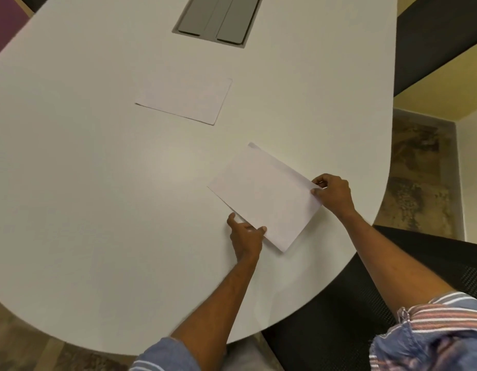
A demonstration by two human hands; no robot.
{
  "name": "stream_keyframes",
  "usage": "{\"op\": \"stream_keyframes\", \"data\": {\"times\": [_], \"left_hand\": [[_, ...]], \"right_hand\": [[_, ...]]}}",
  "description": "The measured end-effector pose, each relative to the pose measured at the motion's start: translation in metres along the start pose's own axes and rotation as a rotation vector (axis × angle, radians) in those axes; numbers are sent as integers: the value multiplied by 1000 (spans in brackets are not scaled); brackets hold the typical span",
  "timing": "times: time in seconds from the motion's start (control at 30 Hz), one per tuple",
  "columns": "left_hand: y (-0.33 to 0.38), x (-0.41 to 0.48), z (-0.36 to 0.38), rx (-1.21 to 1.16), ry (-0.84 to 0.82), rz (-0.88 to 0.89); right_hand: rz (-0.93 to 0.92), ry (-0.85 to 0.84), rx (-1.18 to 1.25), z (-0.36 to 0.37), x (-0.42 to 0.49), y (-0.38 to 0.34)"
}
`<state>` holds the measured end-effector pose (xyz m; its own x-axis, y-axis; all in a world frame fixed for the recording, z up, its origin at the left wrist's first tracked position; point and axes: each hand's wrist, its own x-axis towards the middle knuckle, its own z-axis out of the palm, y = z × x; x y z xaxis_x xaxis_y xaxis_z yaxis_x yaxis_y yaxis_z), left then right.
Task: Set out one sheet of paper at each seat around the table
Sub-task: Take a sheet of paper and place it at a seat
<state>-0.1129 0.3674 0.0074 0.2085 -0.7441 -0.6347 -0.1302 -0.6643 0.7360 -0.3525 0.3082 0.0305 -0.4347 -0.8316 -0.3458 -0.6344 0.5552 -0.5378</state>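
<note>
A thin stack of white paper (264, 195) lies tilted near the rounded end of the white table (98, 183). My left hand (245, 238) pinches its near left edge, thumb on top. My right hand (334, 194) pinches the right corner of the top sheet, which is shifted slightly off the sheets beneath. A single white sheet (185, 100) lies flat farther in, toward the middle of the table.
A grey cable hatch (218, 17) is set into the tabletop at the far end. A black mesh chair (366, 303) stands at the table's near right edge. Patterned carpet shows beyond the table's right rim.
</note>
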Motion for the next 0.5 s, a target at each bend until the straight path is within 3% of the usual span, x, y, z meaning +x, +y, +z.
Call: {"op": "stream_keyframes", "data": {"times": [0.17, 0.4, 0.5], "left_hand": [[-9, -10, 3, 216, 16, 131], [0, -2, 16, 656, -113, 658], [11, 12, 23, 853, -126, 774]], "right_hand": [[-32, 36, -6, 8, -2, 8], [-111, 89, -92, 19, -4, 12], [-212, 163, -231, 24, -13, 10]]}}
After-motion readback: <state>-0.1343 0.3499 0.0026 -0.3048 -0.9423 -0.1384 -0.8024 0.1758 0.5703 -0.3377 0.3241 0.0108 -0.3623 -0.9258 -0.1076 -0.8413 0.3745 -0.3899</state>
